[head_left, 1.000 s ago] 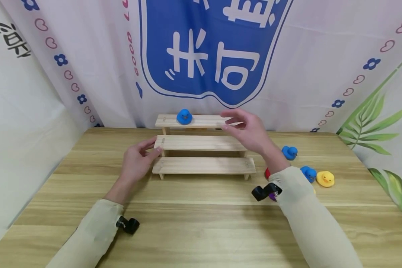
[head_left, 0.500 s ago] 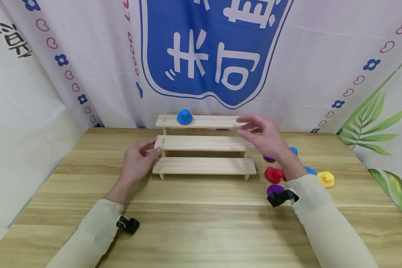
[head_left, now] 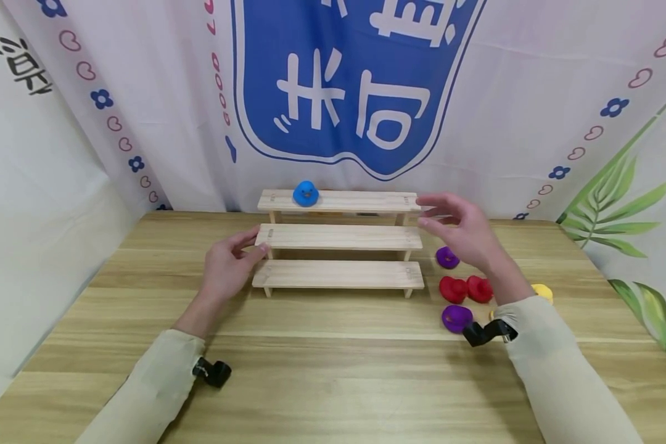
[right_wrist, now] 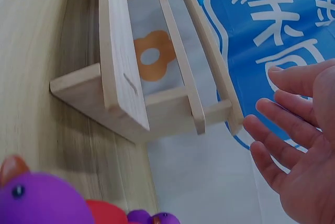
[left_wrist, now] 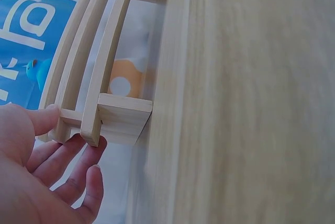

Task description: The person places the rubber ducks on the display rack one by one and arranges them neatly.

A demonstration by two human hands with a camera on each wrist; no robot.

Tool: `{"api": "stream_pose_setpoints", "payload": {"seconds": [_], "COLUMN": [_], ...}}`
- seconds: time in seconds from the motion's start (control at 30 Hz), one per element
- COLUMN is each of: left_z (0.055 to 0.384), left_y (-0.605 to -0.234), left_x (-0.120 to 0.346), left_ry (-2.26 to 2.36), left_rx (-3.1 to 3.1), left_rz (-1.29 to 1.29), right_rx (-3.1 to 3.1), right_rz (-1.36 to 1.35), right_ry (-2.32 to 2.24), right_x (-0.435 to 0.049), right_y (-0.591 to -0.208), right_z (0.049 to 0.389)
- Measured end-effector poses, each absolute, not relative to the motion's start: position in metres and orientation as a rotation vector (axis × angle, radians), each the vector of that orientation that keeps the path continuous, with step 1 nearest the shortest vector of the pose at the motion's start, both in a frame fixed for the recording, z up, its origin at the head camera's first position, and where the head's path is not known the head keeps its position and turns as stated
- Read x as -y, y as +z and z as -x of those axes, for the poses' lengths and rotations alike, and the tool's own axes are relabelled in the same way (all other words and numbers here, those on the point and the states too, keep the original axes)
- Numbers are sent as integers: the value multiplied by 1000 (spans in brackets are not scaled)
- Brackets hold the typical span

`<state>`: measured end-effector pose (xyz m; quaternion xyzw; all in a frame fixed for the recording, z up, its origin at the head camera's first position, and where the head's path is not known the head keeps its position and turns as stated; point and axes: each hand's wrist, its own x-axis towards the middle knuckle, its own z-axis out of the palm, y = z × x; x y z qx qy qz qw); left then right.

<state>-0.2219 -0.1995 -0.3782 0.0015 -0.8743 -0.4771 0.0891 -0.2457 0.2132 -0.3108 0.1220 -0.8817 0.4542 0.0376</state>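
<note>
A three-step wooden display stand (head_left: 338,237) sits at the back of the table, with a blue rubber duck (head_left: 306,194) on the left of its top step. My left hand (head_left: 227,266) holds the left end of the middle step, thumb in front and fingers behind; the left wrist view shows the fingertips (left_wrist: 97,143) against the step ends. Just off the right end of the top step is my right hand (head_left: 459,229), fingers slightly bent and apart. The right wrist view shows nothing in that hand (right_wrist: 309,145).
Right of the stand lie purple ducks (head_left: 457,318) and red ducks (head_left: 453,289). A yellow duck (head_left: 542,292) is partly hidden by my right arm. A printed curtain (head_left: 189,123) hangs behind the table (head_left: 311,370).
My right hand has moved right along the top step and off its end, uncovering the stand's right end and the red and purple ducks. The left hand and blue duck stay put.
</note>
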Motion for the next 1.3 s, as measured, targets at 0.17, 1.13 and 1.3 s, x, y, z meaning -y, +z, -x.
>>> {"api": "stream_pose_setpoints", "payload": {"seconds": [0.17, 1.13, 1.3], "left_z": [222, 224, 223], "left_y": [-378, -378, -378], "left_x": [199, 199, 200], "left_ry": [-1428, -1395, -1404], "left_rx": [2603, 2624, 2624], "left_rz": [-13, -10, -22], "right_rx": [2701, 2700, 2695], "right_rz": [-346, -153, -115], "right_ry": [1381, 1308, 1327], "right_x": [-223, -270, -279], "right_y": [-312, -340, -345], "right_z": [243, 237, 237]}}
